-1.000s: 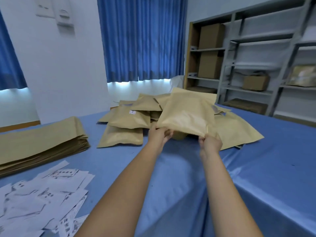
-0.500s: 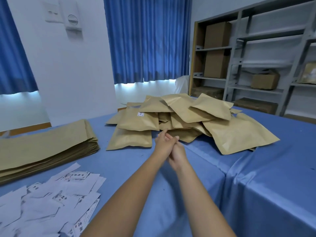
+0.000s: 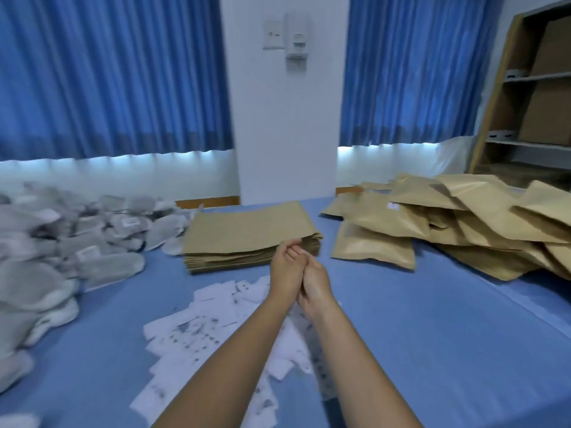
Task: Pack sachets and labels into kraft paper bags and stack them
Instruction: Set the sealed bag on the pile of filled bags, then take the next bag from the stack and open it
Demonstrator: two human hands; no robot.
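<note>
Right now your left hand [image 3: 285, 270] and right hand [image 3: 315, 284] press together above the labels [image 3: 213, 322] scattered across the near middle of the table [image 3: 432, 350]; the left fingers curl loosely round nothing; the right fingers are hidden, so I cannot tell their state. Those labels overlap, so you could lift two at once; the filled bags [image 3: 448, 223] by the far right corner lie in a loose slope that may slide. Their contents are hidden; the flat bags [image 3: 247, 233] at the far edge look empty; sachets [image 3: 77, 242] heap along the left edge.
</note>
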